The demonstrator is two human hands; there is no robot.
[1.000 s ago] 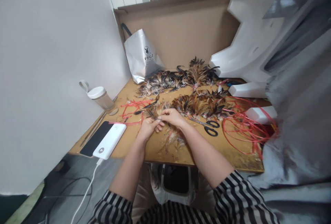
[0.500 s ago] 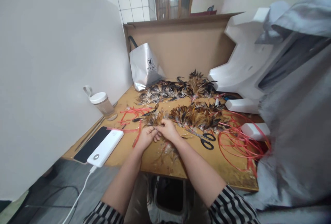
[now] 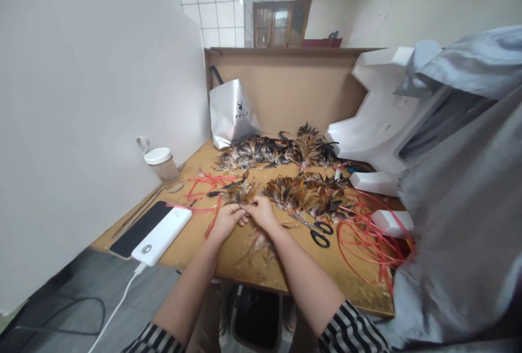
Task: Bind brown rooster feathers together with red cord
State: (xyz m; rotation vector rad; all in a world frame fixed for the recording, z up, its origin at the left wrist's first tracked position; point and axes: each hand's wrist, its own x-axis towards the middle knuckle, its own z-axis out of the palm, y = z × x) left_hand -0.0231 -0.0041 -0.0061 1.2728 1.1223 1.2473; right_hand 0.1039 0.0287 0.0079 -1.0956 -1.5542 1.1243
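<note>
My left hand (image 3: 228,221) and my right hand (image 3: 263,214) meet at the middle of the table, fingertips pinched together. Between them they grip the base of a small bunch of brown feathers (image 3: 241,192), whose tips fan out away from me. My fingers cover the exact point of the grip. Just right of my right hand lies a row of brown and black feather bunches (image 3: 304,192). Black-handled scissors (image 3: 316,229) rest in front of that row. Loose feather scraps (image 3: 261,247) are scattered under my wrists. Red plastic strips (image 3: 214,180) lie beyond my left hand.
Darker feather bunches (image 3: 261,152) line the back, near a silver bag (image 3: 232,116). At left are a lidded cup (image 3: 162,163), a dark phone (image 3: 138,230) and a cabled white power bank (image 3: 162,236). Tangled red strips (image 3: 371,239) and white foam (image 3: 379,108) occupy the right.
The view has tilted up slightly, so the table things sit lower in the picture. Both hands keep their pinch at the feather bunch's base, with little change between them.
</note>
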